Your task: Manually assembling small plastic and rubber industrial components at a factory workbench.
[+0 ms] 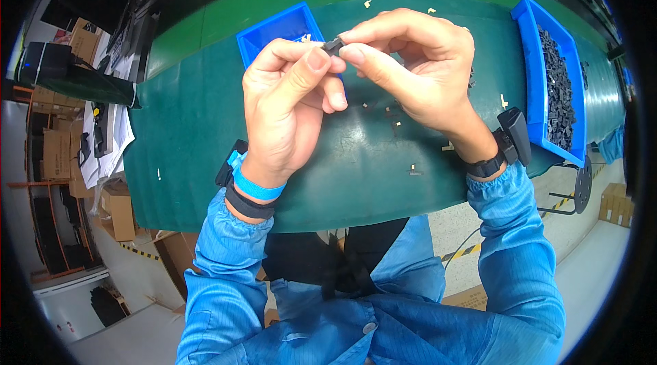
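Note:
A small black plastic part is held up over the green table, between the fingertips of both hands. My left hand pinches it between thumb and fingers, palm turned upward. From the other side, the thumb and forefinger of my right hand close on its right end. Whether a second tiny piece sits between those right fingertips is too small to tell. Behind my left hand stands a blue bin, partly hidden, with a few cream-coloured pieces inside.
A long blue bin full of small black parts stands at the table's right end. Small cream and black bits lie scattered over the green tabletop. Papers and cardboard boxes are at the left; a black stool is at the right.

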A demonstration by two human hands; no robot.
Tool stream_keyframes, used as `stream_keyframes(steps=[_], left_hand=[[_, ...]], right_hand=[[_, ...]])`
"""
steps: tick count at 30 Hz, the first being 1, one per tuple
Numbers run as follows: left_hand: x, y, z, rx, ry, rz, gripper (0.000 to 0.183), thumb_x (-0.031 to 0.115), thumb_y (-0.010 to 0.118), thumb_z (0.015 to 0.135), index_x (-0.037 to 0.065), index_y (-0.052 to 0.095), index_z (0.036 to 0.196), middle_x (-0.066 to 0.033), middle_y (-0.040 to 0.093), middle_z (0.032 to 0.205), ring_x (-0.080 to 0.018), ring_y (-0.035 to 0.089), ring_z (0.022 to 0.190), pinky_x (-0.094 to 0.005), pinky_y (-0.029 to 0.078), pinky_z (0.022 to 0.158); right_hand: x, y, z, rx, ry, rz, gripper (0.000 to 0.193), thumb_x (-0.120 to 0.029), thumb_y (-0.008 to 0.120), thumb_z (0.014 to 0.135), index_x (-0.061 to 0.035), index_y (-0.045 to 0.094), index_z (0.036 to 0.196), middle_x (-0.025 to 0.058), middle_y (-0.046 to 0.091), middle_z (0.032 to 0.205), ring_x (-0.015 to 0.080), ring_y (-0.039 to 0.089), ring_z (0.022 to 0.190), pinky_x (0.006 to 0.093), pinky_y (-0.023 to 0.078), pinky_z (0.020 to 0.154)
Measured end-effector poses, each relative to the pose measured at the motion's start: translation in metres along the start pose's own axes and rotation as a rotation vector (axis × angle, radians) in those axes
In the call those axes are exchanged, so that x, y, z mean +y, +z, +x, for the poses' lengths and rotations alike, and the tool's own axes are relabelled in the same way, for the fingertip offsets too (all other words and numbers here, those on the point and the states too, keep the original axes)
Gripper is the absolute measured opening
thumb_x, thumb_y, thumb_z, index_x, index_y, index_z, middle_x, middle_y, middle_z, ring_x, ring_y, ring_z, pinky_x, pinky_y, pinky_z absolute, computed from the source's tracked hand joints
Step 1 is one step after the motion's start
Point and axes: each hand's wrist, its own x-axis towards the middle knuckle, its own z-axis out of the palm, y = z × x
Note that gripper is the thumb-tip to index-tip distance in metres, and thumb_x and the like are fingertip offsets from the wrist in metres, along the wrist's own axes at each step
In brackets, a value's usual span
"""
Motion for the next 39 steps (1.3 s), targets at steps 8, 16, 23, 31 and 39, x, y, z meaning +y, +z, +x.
stream_keyframes(steps=[8, 16, 23, 31, 39], left_hand=[[0.0001, 0.0013, -0.0002, 0.016, 0.0, -0.007, 0.012, 0.011, 0.072, 0.102, 0.001, 0.069, 0.107, -0.0182, 0.076, 0.098, -0.0217, 0.07, 0.068, -0.0301, 0.055, 0.061], [-0.0002, 0.0018, -0.0001, 0.023, 0.006, -0.007, 0.012, 0.011, 0.072, 0.101, 0.001, 0.07, 0.107, -0.0183, 0.076, 0.098, -0.0219, 0.07, 0.068, -0.0304, 0.055, 0.06], [-0.0007, 0.0009, 0.0004, 0.03, 0.012, -0.006, 0.013, 0.01, 0.072, 0.101, 0.0, 0.071, 0.11, -0.0184, 0.076, 0.098, -0.0225, 0.071, 0.068, -0.0302, 0.055, 0.06], [0.0004, 0.0025, -0.0002, 0.037, 0.03, 0.039, 0.015, 0.009, 0.072, 0.101, -0.001, 0.071, 0.112, -0.0184, 0.076, 0.098, -0.0223, 0.071, 0.068, -0.0297, 0.054, 0.06], [0.0, 0.0027, 0.0001, 0.037, 0.034, 0.047, 0.015, 0.01, 0.073, 0.101, -0.001, 0.07, 0.111, -0.0181, 0.076, 0.098, -0.022, 0.071, 0.068, -0.0293, 0.054, 0.06]], right_hand=[[0.0021, -0.0002, -0.0008, -0.002, -0.012, -0.003, 0.013, 0.001, 0.076, 0.093, 0.0039, 0.078, 0.106, 0.0095, 0.08, 0.092, 0.0094, 0.075, 0.079, 0.0227, 0.06, 0.07], [0.0032, 0.0003, -0.002, 0.016, 0.009, -0.002, 0.013, 0.001, 0.077, 0.093, 0.0031, 0.079, 0.105, 0.0083, 0.08, 0.09, 0.009, 0.074, 0.078, 0.022, 0.059, 0.069], [0.0021, -0.0001, -0.0017, 0.013, 0.03, 0.008, 0.013, 0.0, 0.077, 0.093, 0.0027, 0.079, 0.105, 0.0078, 0.079, 0.09, 0.008, 0.073, 0.076, 0.0216, 0.058, 0.069], [0.0024, 0.0006, -0.0014, 0.031, 0.021, -0.011, 0.012, 0.0, 0.077, 0.092, 0.0022, 0.08, 0.104, 0.0073, 0.079, 0.089, 0.0079, 0.073, 0.077, 0.0214, 0.058, 0.068], [0.0014, 0.0015, -0.0013, 0.036, 0.035, -0.023, 0.012, -0.001, 0.078, 0.092, 0.0021, 0.08, 0.103, 0.0069, 0.079, 0.089, 0.0074, 0.072, 0.075, 0.0209, 0.057, 0.067]])
